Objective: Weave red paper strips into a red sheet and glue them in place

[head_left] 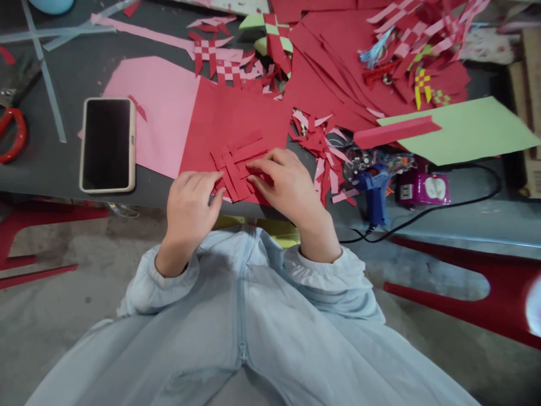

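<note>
Woven red strips (231, 173) lie flat between the two hands near the front edge of the desk (46, 169), crossing over and under one another with loose ends sticking out. At their left side, the left hand (190, 197) has its index finger and thumb close to the edge, a little apart; whether they grip a strip I cannot tell. Opposite, the right hand (291, 183) reaches in with index finger and thumb slightly parted at the strip ends; a pinch there cannot be made out either.

Such paper looks very light, thin and fairly crisp, likely to crease under a hard squeeze and slide out of the weave if tugged. Best hold seems a soft fingertip pinch on a loose end, with the crossings pressed flat.

Beneath lies a red sheet (249, 113), beside a pink sheet (158, 101). Farther out come a phone (107, 145) on the left, then red and pink scraps (315, 138) and a blue glue gun (376, 194) on the right.
</note>
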### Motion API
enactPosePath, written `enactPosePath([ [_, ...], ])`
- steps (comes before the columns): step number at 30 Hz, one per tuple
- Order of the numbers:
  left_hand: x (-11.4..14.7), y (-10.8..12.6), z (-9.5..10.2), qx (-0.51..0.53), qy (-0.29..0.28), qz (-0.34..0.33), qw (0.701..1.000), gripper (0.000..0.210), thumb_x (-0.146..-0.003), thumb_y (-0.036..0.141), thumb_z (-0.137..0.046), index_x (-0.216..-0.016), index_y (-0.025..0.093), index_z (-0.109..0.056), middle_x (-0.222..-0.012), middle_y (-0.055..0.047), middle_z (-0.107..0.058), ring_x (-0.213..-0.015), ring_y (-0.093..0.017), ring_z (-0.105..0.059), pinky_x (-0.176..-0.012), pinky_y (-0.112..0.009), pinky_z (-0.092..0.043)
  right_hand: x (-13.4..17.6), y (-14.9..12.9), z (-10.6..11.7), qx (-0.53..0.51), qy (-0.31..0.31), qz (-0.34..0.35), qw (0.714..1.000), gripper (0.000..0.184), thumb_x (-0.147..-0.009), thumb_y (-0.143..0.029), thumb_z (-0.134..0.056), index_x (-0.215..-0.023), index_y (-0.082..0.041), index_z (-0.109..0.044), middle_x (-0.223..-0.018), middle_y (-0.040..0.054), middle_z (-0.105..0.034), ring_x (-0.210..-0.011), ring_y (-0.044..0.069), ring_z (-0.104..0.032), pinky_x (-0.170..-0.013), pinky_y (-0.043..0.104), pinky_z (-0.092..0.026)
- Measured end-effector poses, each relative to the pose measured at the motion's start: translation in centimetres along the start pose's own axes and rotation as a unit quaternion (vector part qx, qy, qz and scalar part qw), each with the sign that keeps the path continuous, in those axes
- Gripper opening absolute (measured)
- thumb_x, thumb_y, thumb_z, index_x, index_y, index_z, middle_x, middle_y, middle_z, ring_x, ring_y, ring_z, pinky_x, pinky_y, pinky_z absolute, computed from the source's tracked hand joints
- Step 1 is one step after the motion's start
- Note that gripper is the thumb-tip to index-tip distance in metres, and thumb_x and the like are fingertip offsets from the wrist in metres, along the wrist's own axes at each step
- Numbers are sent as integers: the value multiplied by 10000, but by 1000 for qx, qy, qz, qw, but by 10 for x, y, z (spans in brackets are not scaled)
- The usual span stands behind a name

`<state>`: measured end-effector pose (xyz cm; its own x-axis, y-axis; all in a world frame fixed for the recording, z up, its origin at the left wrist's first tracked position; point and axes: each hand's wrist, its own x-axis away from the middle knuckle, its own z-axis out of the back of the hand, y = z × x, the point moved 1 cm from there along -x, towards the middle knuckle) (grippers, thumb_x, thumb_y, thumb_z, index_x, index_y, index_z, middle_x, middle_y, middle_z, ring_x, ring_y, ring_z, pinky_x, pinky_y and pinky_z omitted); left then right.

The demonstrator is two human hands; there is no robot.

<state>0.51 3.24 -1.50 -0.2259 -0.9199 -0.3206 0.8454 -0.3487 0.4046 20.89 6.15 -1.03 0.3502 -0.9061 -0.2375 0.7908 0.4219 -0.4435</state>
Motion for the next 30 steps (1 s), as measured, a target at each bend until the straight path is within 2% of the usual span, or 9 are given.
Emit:
enactPosePath([
  [5,-3,1,0,18,12,-7,1000,230,-924,205,-633,-1142,211,-704,-1025,-64,-764,-984,-241,-679,-915,-388,-512,0,4,-5,-14,12,-1,1000,194,-948,-244,-589,-1058,-171,-732,-961,117,-662,-941,286,-583,-853,421,-476],
  [12,-3,-3,3,-20,11,10,1000,227,-914,273,-664,-1124,210,-723,-1046,-81,-731,-1019,-266,-635,-935,-430,-505,2,8,-9,-22,28,-2,999,180,-948,-261,-611,-1058,-173,-722,-955,109,-669,-937,280,-591,-851,409,-469],
  [16,-3,-6,6,-54,14,-12,998,203,-909,325,-684,-1069,218,-747,-995,-67,-699,-985,-254,-603,-907,-406,-502,3,9,-11,-20,39,4,999,176,-939,-265,-636,-1049,-159,-725,-939,106,-673,-920,271,-603,-843,395,-476],
  [22,-5,-5,6,-62,17,-28,998,154,-930,308,-660,-1006,218,-759,-951,-64,-685,-964,-244,-582,-875,-393,-510,5,9,-13,-21,51,2,998,200,-953,-273,-609,-1078,-163,-720,-943,106,-667,-922,269,-599,-849,402,-475],
  [30,-7,-5,7,-57,24,-52,997,163,-931,272,-653,-1042,205,-751,-990,-74,-701,-977,-246,-605,-872,-406,-522,5,9,-13,-24,61,27,997,233,-965,-261,-578,-1134,-179,-716,-948,99,-661,-915,258,-596,-842,393,-486],
])
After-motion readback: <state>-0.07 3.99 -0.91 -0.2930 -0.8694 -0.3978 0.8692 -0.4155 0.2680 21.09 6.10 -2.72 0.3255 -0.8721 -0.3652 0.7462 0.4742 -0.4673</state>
